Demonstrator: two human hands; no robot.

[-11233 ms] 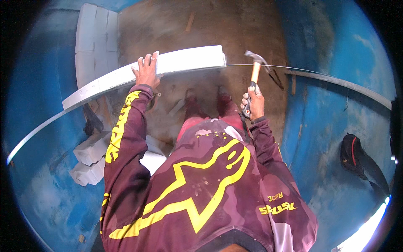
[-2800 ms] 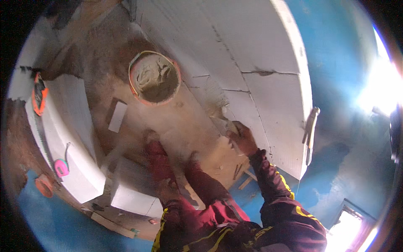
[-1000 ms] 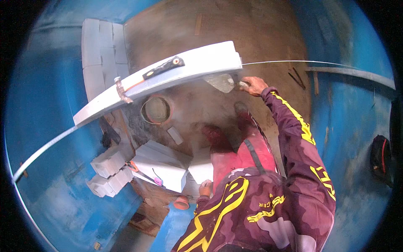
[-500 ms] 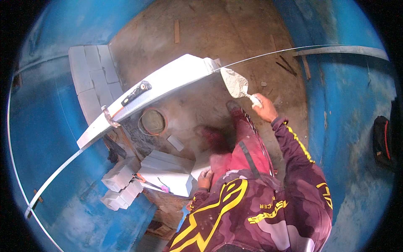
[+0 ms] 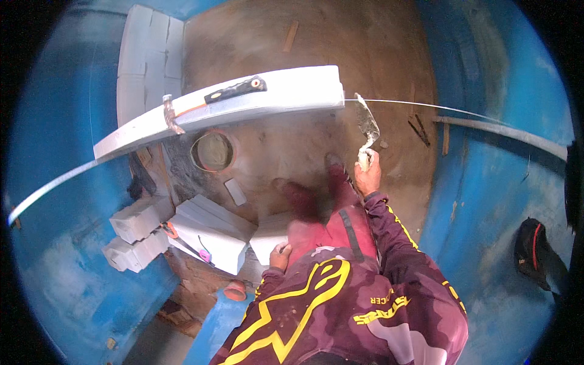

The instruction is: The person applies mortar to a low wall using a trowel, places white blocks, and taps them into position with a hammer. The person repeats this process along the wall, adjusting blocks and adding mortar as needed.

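Mortar-smeared trowel (image 5: 367, 126) stands blade-up in the right hand (image 5: 367, 176), which is clenched round its handle, the blade tip just beside the end of the white block wall (image 5: 286, 94) and touching or very near a taut string line (image 5: 426, 106). The left hand (image 5: 280, 257) rests low at the person's side against a loose white block (image 5: 271, 234), its fingers too hidden to tell whether they grip. On the wall's top lie a black-handled tool (image 5: 236, 89) and a hammer (image 5: 170, 114), with a round bucket of mortar (image 5: 213, 152) on the dirt floor below.
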